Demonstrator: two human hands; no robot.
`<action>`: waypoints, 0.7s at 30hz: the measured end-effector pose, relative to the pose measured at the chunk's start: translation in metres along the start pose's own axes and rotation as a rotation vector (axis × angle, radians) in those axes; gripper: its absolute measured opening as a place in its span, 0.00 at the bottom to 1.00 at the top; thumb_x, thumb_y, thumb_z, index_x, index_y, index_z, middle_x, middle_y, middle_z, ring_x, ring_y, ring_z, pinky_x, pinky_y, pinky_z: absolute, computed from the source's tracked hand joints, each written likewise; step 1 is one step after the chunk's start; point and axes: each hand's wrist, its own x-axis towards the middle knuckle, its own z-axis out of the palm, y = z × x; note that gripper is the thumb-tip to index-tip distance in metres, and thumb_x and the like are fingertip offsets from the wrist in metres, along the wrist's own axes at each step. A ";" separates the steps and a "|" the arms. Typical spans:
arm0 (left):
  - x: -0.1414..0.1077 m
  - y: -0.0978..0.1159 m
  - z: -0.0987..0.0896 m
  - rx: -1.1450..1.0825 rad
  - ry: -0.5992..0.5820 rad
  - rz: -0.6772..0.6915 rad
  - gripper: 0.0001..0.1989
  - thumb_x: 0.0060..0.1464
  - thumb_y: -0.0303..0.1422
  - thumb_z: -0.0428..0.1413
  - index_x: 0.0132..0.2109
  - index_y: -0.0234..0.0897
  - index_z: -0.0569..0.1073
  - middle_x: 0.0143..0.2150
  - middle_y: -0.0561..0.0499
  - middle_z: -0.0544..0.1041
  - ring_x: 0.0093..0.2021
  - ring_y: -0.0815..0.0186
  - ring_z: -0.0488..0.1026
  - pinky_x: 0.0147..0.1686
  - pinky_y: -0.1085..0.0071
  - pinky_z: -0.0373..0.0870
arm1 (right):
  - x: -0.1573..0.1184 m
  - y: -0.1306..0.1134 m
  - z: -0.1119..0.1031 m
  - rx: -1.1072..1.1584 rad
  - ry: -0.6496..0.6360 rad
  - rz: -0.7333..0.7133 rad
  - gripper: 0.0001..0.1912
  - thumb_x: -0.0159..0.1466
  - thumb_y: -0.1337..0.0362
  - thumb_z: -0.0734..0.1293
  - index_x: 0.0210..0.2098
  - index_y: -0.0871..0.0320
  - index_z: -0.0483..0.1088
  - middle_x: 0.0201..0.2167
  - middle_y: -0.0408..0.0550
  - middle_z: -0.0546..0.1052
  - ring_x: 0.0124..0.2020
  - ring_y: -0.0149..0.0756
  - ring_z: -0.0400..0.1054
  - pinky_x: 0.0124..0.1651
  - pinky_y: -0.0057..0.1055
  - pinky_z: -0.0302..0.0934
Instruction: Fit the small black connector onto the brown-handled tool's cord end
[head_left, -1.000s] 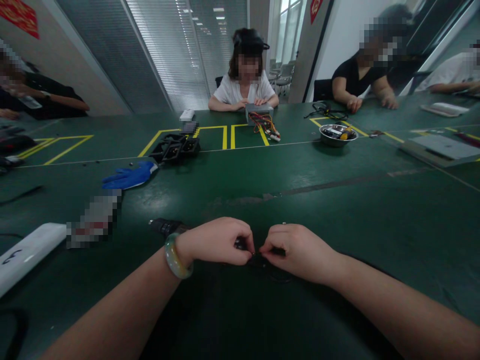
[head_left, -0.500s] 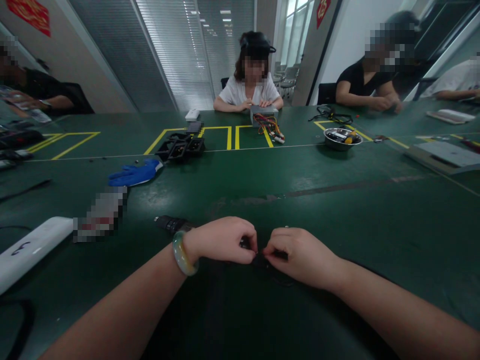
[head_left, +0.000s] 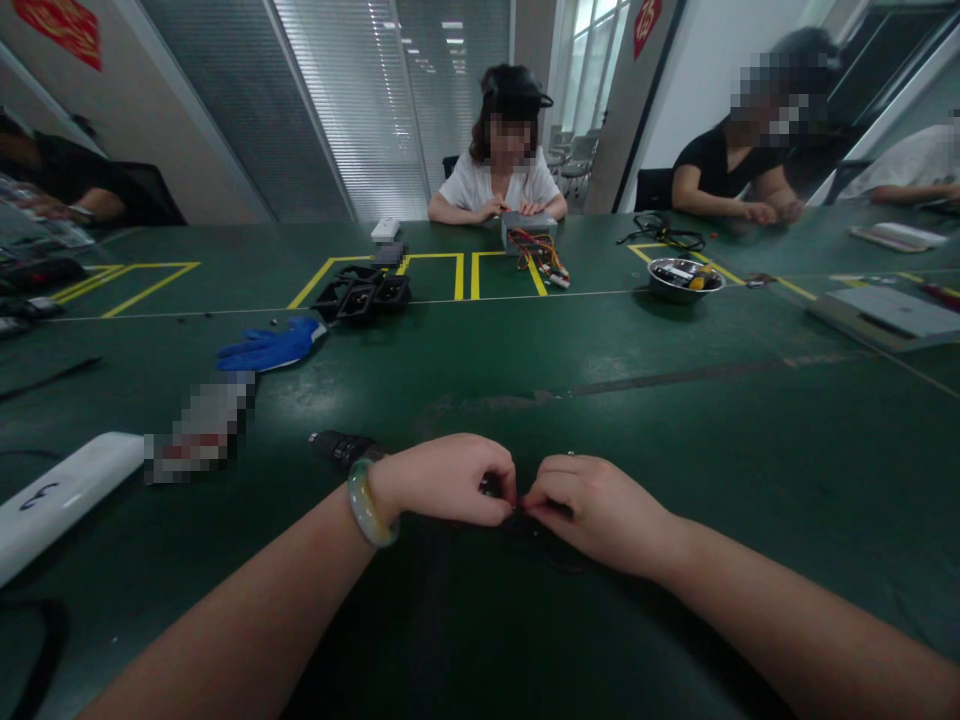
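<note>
Pinching with left hand (head_left: pixel 454 480) and right hand (head_left: pixel 600 510) nearly tip to tip, cannot tell on what, with a dark cord (head_left: pixel 566 568) curving at left's four o'clock, nearer right's seven o'clock.

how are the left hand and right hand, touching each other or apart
Cannot tell: the head view shows the left hand and right hand very close, but where they nearly meet is too small and dark to show contact or a gap.

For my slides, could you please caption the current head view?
Bare left hand and right hand pinched close together above a dark green table, a black cylindrical tool nearby.
</note>
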 end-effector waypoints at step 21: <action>0.002 -0.002 0.003 0.097 0.005 0.041 0.06 0.48 0.33 0.57 0.34 0.36 0.70 0.33 0.55 0.71 0.33 0.70 0.67 0.33 0.75 0.63 | 0.009 0.001 0.004 0.202 0.015 0.055 0.10 0.62 0.75 0.70 0.40 0.55 0.74 0.38 0.38 0.75 0.41 0.29 0.68 0.46 0.24 0.59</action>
